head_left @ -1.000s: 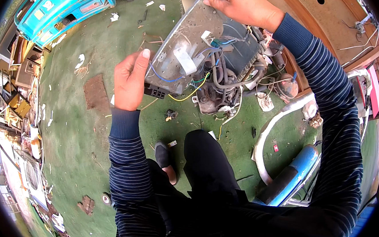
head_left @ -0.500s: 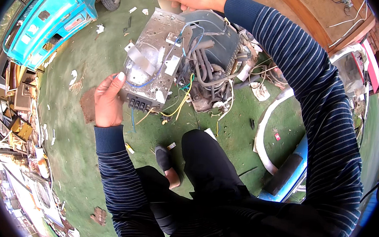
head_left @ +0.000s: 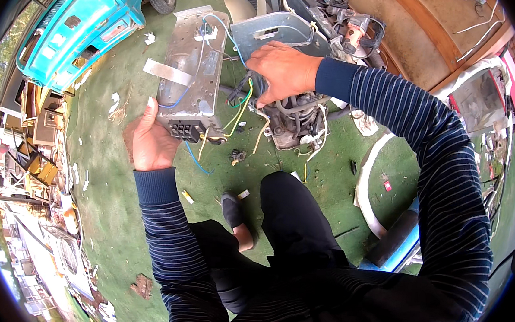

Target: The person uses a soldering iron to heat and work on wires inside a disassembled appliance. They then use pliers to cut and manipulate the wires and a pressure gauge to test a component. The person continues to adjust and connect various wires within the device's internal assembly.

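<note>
My left hand (head_left: pixel 153 144) grips the lower left edge of a grey metal panel (head_left: pixel 181 52), thumb upright. The panel carries a bent bright strip (head_left: pixel 166 71), a black terminal block (head_left: pixel 184 130) and loose blue, yellow and green wires (head_left: pixel 240 117). My right hand (head_left: pixel 282 72) is curled over the wiring just right of the panel, beside a grey plastic housing (head_left: pixel 261 31); what its fingers hold is hidden. Below it sits a grimy assembly (head_left: pixel 290 130) of pipes and hoses.
A turquoise vehicle (head_left: pixel 74 31) stands upper left, scrap (head_left: pixel 45 162) along the left. An orange power tool (head_left: pixel 355 32) and wooden furniture (head_left: pixel 425 29) are upper right. A white hose (head_left: pixel 371 182) and blue cylinder (head_left: pixel 396 244) lie right, on green flooring (head_left: pixel 107 222).
My right hand has left the top of the assembly and come down onto the wiring. The panel has turned more upright and swung left, away from the housing, with my left hand still on it.
</note>
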### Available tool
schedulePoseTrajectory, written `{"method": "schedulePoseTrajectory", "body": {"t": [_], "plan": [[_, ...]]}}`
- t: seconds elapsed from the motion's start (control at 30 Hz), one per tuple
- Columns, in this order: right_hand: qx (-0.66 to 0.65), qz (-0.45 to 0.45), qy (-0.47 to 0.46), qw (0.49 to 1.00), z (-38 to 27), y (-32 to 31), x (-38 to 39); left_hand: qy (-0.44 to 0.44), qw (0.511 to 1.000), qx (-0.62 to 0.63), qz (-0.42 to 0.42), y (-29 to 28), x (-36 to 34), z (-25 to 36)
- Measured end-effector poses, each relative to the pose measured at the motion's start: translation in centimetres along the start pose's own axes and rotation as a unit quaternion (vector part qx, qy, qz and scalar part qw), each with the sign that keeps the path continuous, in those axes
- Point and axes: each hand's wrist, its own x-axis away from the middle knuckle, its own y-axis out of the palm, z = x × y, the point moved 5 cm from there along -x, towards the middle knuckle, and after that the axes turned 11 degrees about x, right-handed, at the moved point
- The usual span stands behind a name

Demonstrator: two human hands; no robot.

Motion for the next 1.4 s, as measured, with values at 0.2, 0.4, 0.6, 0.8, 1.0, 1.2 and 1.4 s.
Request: {"method": "schedulePoseTrajectory", "body": {"t": [0.2,0.4,0.6,0.8,1.0,1.2,1.4], "plan": [[0.031,0.115,0.121,0.986,-1.4,-2.3,1.3,-0.043,0.998,0.007,0.050,0.6,-0.5,-2.4],[0.058,0.128,0.131,0.981,-0.7,-3.1,3.9,-0.071,0.996,-0.029,0.046,0.7,-1.0,-4.6],[0.088,0.124,0.112,0.982,0.0,-2.9,5.2,-0.065,0.997,-0.025,0.034,1.9,-1.2,-5.2],[0.145,0.217,0.120,0.958,0.5,-4.7,5.7,-0.029,0.999,-0.004,0.026,4.1,-0.7,-4.7],[0.125,0.231,0.121,0.957,1.9,-5.0,5.7,-0.024,0.999,0.005,0.039,4.5,-0.6,-5.8],[-0.233,0.256,0.228,0.910,3.9,-3.6,6.3,-0.010,0.999,0.030,0.039,4.3,-0.4,-4.4],[-0.119,0.128,0.174,0.969,3.9,-7.2,6.7,0.007,0.999,-0.034,0.034,3.5,-0.2,-3.4]]}}
